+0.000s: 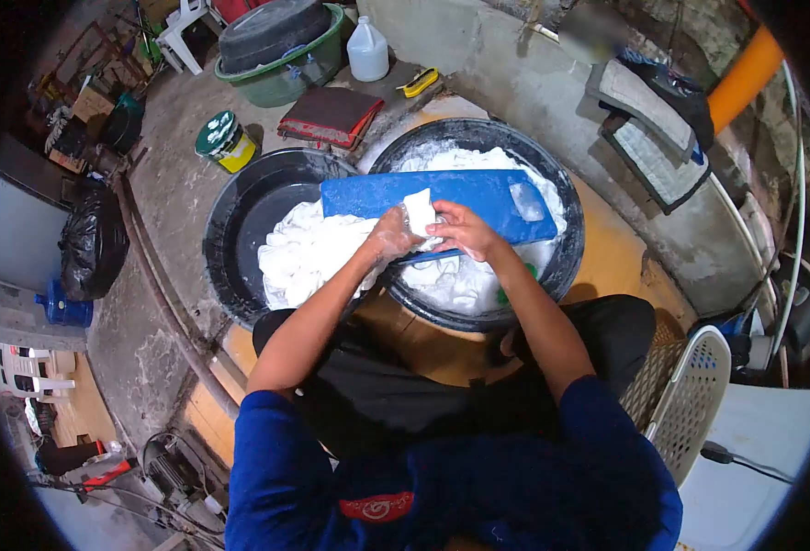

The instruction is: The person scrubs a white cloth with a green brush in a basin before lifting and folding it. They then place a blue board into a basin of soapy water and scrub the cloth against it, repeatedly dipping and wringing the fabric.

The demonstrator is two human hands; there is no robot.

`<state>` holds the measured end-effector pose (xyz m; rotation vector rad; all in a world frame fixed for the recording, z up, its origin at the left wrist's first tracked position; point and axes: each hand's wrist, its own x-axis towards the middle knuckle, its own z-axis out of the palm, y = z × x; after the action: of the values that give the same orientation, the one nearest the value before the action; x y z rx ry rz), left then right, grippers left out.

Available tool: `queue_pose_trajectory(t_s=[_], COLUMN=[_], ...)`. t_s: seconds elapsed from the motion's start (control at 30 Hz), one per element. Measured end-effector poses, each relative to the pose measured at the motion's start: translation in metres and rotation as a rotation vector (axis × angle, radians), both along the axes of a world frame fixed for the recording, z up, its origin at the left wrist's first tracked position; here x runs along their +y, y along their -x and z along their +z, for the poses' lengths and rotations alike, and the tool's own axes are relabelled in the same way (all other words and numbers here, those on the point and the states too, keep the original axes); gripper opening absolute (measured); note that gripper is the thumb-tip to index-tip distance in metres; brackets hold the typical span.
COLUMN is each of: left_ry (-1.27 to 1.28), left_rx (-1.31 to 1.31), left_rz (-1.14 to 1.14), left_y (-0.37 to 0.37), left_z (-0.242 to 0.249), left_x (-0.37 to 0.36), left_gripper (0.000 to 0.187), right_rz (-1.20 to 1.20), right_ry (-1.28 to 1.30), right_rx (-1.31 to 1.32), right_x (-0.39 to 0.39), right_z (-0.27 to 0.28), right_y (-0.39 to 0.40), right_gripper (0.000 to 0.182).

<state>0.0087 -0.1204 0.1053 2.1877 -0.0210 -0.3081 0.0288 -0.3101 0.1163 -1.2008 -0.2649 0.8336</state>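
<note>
Wet white cloth (418, 211) is bunched between my two hands, above a blue washing board (488, 188). My left hand (392, 235) is closed round the cloth from the left. From the right, my right hand (466, 230) grips the same cloth with bent fingers. The board lies across two black basins; a whitish, translucent block (527, 202) rests on its right end. More white laundry (309, 253) is heaped in the left basin (226, 230). Sudsy water and white cloth fill the right basin (573, 241), where something green shows partly at the near side.
Beyond the basins stand a yellow-and-green tub (228, 142), folded dark red mats (330, 117), a yellow-handled brush (420, 83), a white jug (366, 50) and a green basin (286, 83). A concrete wall (497, 73) runs along the right. A plastic basket (694, 395) stands near my right side.
</note>
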Motion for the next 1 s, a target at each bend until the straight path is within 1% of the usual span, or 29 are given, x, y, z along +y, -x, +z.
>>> queue_pose_trajectory(t_s=[0.03,0.13,0.23,0.27,0.37,0.4,0.5,0.6,0.7,0.73,0.8,0.9,0.93,0.97,1.0], left_ry=[0.012,0.396,0.714,0.705,0.531,0.483,0.352,0.317,0.169,0.134,0.071,0.155,0.298,0.380,0.461], left_rx=[0.021,0.120,0.347,0.306,0.119,0.078,-0.031,0.022,-0.062,-0.071,-0.085,0.002,0.029,0.091,0.153], left_rz=[0.013,-0.038,0.003,-0.007,0.151,0.102,0.133,0.124,0.068,0.067,0.065,0.096,0.095,0.119,0.145], left_y=[-0.001,0.001,-0.006,-0.004,0.008,0.005,0.007,0.003,0.000,-0.003,-0.004,0.000,-0.007,-0.004,0.003], left_z=[0.000,0.014,0.023,0.026,0.030,0.024,0.017,0.007,-0.003,-0.005,-0.002,0.018,-0.006,0.007,0.032], left_x=[0.003,0.006,0.014,0.013,-0.008,-0.007,-0.014,-0.012,-0.006,-0.003,-0.004,-0.008,-0.002,-0.006,-0.010], left_gripper=[0.047,0.039,0.033,0.031,0.031,0.033,0.033,0.034,0.035,0.036,0.037,0.038,0.040,0.038,0.037], right_rz=[0.011,0.013,-0.036,-0.041,-0.106,-0.137,-0.228,-0.282,-0.198,-0.157,-0.074,-0.021,-0.015,-0.006,0.006], right_ry=[-0.017,-0.047,-0.029,-0.018,-0.029,-0.040,-0.008,0.061,0.093,0.024,-0.103,0.011,-0.001,-0.013,-0.025], right_rx=[0.015,0.040,0.019,-0.004,-0.076,-0.101,-0.166,-0.339,-0.480,-0.386,-0.195,-0.292,-0.320,-0.347,-0.375], right_x=[0.000,-0.001,0.000,0.000,0.002,0.004,0.007,0.012,0.009,0.006,-0.002,-0.003,-0.003,-0.003,-0.003], right_z=[-0.004,-0.009,-0.012,-0.016,-0.027,-0.029,-0.037,-0.050,-0.048,-0.044,-0.015,-0.001,-0.003,-0.005,-0.006], right_y=[-0.002,-0.008,-0.007,-0.009,-0.011,-0.010,-0.010,-0.011,-0.014,-0.015,-0.009,-0.005,-0.006,-0.006,-0.007], right_gripper=[0.039,0.040,0.040,0.039,0.037,0.036,0.036,0.037,0.039,0.038,0.038,0.038,0.038,0.037,0.037])
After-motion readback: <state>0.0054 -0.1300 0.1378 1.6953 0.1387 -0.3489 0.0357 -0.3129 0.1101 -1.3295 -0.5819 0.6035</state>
